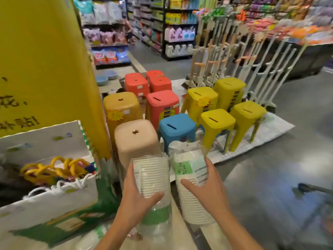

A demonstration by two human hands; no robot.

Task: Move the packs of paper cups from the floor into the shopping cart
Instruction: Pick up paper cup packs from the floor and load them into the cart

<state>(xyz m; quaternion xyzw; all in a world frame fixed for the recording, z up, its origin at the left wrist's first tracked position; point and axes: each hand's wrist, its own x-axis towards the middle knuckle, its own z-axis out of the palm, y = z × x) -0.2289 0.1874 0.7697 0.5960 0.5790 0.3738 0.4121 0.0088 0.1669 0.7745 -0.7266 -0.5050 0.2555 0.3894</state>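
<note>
I hold two packs of white paper cups in clear plastic wrap, side by side in front of me. My left hand [138, 197] grips the left pack [153, 175], fingers behind it and thumb across its front. My right hand [207, 188] grips the right pack [191, 170], which carries a green label. More wrapped cup packs [93, 237] lie low on the floor near my left forearm. A dark handle and wire frame, apparently the shopping cart [313, 192], shows at the right edge, blurred.
Stacks of plastic stools [178, 127] in beige, blue, red and yellow stand just beyond the packs. A yellow pillar [45, 69] and a white cardboard bin of yellow hangers [59, 170] are on the left. White racks [252, 65] and store shelves stand behind; grey floor on the right.
</note>
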